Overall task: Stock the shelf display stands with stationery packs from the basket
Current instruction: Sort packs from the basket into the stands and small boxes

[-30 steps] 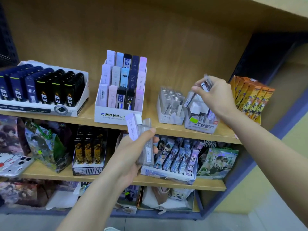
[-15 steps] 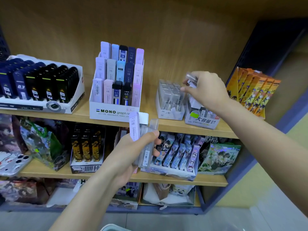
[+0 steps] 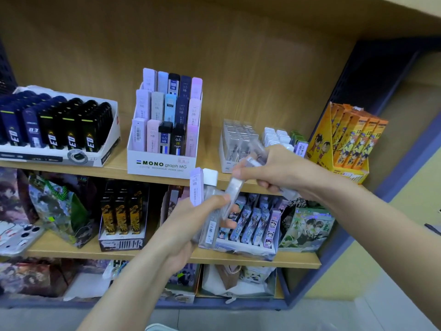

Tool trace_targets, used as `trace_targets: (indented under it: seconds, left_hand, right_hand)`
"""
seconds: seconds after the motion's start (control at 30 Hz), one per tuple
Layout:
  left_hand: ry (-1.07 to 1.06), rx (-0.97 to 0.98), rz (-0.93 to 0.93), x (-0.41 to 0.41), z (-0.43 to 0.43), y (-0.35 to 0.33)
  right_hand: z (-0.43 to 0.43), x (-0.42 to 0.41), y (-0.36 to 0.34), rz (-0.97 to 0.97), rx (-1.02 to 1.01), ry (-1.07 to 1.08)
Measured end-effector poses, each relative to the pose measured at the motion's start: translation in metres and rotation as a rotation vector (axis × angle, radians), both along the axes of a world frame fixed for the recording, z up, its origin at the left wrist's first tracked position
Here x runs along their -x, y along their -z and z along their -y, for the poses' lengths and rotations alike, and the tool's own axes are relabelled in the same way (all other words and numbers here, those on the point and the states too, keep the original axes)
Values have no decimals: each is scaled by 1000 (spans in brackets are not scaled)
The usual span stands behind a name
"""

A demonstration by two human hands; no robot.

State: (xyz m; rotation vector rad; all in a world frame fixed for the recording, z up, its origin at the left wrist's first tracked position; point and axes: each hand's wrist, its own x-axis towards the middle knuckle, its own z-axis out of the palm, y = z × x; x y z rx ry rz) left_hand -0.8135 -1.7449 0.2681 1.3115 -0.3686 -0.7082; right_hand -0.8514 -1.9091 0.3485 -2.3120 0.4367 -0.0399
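Observation:
My left hand grips a bunch of slim lead packs in front of the shelves: a lilac pack marked HB and several clear packs. My right hand has come up against the bunch, and its fingertips pinch the top of one clear pack that leans out of it. More clear packs stick up from the right fist. Behind the right hand, on the upper shelf, stand a clear tray of clear lead cases and a small white-capped stand.
The upper shelf also carries a white MONO stand of pastel and dark lead cases, a tray of black and blue cases at left and an orange carton stand at right. Lower shelves hold cartoon-print packs and bags.
My right hand has come down and left from the small stands on the upper shelf to the bunch in my left hand, and now pinches a clear pack there. The left hand has barely moved.

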Motion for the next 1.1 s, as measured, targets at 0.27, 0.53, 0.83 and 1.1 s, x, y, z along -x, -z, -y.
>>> trace_targets:
  seconds: [0.27, 0.53, 0.83, 1.1]
  left_hand:
    - [-126, 34, -143, -7, -2, 4]
    - [-139, 13, -127, -13, -4, 4]
    - [-171, 22, -141, -17, -2, 5]
    - [-202, 60, -93, -15, 1, 4]
  right_hand:
    - [54, -15, -25, 550, 497, 242]
    - [67, -40, -26, 543, 592, 139]
    - [68, -57, -12, 260, 659, 23]
    - [25, -23, -10, 409, -99, 58]
